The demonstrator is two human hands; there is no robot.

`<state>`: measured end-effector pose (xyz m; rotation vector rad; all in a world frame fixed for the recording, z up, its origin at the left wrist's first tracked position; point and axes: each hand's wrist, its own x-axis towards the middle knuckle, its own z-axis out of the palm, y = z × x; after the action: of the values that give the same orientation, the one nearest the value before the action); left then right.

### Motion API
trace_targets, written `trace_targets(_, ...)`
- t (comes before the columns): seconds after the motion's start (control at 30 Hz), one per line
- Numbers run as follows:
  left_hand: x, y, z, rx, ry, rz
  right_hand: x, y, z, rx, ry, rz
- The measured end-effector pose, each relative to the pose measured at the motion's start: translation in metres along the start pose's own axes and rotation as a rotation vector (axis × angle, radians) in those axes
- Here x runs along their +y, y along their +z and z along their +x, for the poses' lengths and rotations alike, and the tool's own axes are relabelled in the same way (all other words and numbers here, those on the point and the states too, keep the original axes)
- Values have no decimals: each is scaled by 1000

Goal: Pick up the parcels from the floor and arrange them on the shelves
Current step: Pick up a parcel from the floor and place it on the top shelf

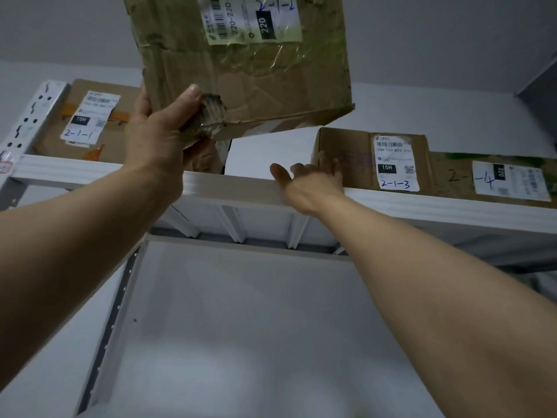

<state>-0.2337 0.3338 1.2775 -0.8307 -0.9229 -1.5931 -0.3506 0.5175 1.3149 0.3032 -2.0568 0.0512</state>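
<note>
Our left hand [156, 128] gripped the battered box [247, 64] by its crushed corner; it seemed light but soft, better held underneath. Our right hand [310, 182] touched a shelved box [346, 146], fingers straight.

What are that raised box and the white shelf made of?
The raised box looks like brown corrugated cardboard, matt and creased, torn at the corner the left hand grips, with glossy clear tape over its label. The shelf seems white-painted metal: thin folded edge, slotted upright, though unconfirmed.
</note>
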Motion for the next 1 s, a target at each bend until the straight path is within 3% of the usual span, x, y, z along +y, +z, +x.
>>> trace_targets(0.2, -16, -6, 8, 15, 24, 2, 5, 10, 5, 54, 33, -121)
trace_targets(0.57, -35, -2, 9, 34, 12, 7, 36, 4, 14, 33, 289, -18)
trace_targets(0.63, -36, -1, 9, 23, 14, 28, 43, 2, 13, 102, 307, 115)
trace_targets(0.77, -38, -1, 9, 15, 32, 83, 58, -8, 15, 433, 392, 767)
trace_targets(0.83, -40, 1, 8, 12, 30, 108, 58, -12, 15, 543, 372, 981)
trace_targets(0.9, -44, 5, 7, -8, 25, 128, 57, -12, 13, 582, 324, 1040)
trace_targets(1.0, -48, 14, 6, -36, 30, 196, 60, -7, 8, 493, 306, 889)
